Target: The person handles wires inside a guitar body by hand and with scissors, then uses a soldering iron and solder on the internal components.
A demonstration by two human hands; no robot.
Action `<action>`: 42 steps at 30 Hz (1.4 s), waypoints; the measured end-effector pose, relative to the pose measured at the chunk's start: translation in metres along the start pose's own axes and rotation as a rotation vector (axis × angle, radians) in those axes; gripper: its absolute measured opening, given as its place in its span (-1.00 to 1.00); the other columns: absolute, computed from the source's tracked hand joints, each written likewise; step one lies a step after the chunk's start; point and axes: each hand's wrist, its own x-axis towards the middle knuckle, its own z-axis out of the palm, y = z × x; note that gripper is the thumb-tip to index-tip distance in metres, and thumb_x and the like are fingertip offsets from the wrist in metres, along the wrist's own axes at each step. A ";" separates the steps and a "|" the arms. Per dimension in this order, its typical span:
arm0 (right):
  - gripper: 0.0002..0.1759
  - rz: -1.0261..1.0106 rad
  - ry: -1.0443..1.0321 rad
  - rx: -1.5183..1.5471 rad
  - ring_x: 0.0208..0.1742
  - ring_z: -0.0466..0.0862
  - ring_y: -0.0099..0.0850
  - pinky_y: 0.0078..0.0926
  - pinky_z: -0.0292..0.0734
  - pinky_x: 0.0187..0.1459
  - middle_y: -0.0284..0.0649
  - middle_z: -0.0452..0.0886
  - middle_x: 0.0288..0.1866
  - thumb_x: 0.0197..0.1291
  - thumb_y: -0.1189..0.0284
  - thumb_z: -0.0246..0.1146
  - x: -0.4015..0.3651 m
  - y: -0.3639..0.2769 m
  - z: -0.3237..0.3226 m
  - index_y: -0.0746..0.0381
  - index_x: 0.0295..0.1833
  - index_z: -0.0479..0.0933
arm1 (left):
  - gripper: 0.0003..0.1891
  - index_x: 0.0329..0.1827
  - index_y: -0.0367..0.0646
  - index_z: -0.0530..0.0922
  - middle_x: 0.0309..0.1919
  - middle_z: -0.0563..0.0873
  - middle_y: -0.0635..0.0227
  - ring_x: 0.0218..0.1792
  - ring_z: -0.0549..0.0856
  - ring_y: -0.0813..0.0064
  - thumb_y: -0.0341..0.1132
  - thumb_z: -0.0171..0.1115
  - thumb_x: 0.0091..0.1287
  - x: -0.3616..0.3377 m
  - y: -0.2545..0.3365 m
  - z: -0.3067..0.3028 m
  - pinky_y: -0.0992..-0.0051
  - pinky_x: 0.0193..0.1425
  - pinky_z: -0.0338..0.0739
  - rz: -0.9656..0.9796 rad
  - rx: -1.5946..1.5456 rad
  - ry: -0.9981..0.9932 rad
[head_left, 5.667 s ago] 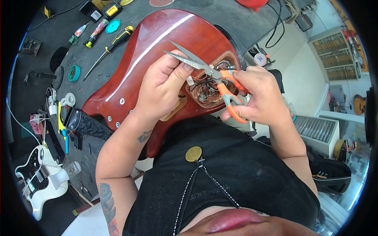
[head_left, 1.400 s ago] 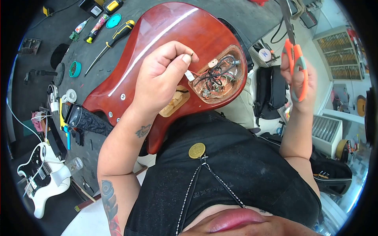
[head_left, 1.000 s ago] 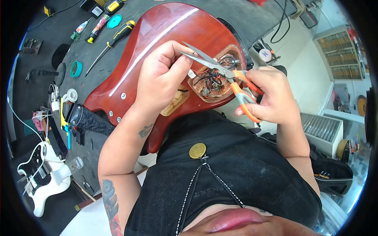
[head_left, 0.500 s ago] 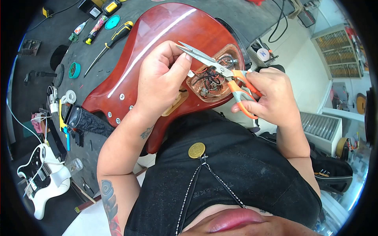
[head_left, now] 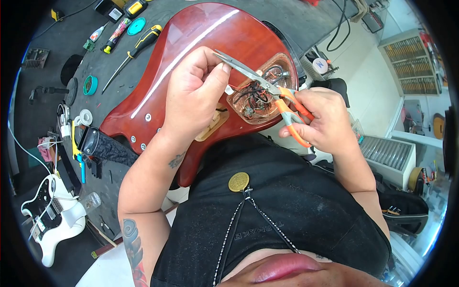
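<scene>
Right fingers (head_left: 313, 99) grasp orange-handled scissors (head_left: 272, 89), blades (head_left: 242, 69) nearly closed beside the left fingers (head_left: 216, 80), pinched together, perhaps on something hidden; a clean snip keeps blades off skin.

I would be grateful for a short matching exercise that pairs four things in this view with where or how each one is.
Things:
1. Scissors with orange-and-grey handles
2. Long metal tool with a black-and-yellow handle
3. White guitar with a black pickguard
4. Glossy red-brown guitar body

Places or states:
A. At the lower left of the picture
B. Has an open cavity with tangled wires
C. Held in the right hand
D. Lying on the dark table, upper left

Pairs: 1-C, 2-D, 3-A, 4-B
</scene>
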 end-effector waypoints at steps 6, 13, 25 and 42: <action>-0.36 0.034 0.030 0.098 -0.47 0.61 -0.11 -0.21 0.47 -0.39 -0.16 0.53 -0.52 -0.10 -0.01 0.79 0.001 -0.005 0.006 0.24 -0.37 0.56 | -0.88 -0.05 -0.25 0.60 -0.21 0.72 0.42 -0.22 0.70 0.69 -0.45 0.14 0.71 0.001 -0.003 -0.004 0.51 -0.10 0.73 0.031 0.005 0.000; -0.41 0.076 0.060 0.195 -0.47 0.59 -0.14 -0.24 0.46 -0.38 -0.17 0.54 -0.52 -0.09 0.06 0.80 0.000 -0.006 0.014 0.26 -0.34 0.61 | -0.88 -0.07 -0.25 0.59 -0.26 0.67 0.47 -0.27 0.64 0.73 -0.45 0.14 0.69 0.002 0.000 -0.002 0.52 -0.10 0.73 0.026 -0.014 0.027; -0.51 0.139 0.089 0.279 -0.49 0.66 -0.35 -0.40 0.52 -0.37 -0.21 0.64 -0.49 -0.02 0.16 0.80 0.000 -0.011 0.014 0.27 -0.22 0.72 | -0.88 -0.07 -0.24 0.59 -0.29 0.62 0.53 -0.30 0.56 0.78 -0.44 0.15 0.69 0.003 0.001 0.000 0.55 -0.14 0.69 0.034 -0.026 0.051; -0.34 0.315 0.920 0.660 -0.18 0.58 -0.65 -0.71 0.38 -0.19 -0.29 0.62 0.05 0.58 -0.02 0.38 -0.014 0.062 -0.032 0.44 0.30 0.59 | -0.90 0.04 -0.28 0.68 -0.14 0.73 0.51 -0.18 0.57 0.78 -0.45 0.23 0.66 -0.003 0.006 -0.001 0.59 -0.04 0.52 -0.028 -0.024 0.054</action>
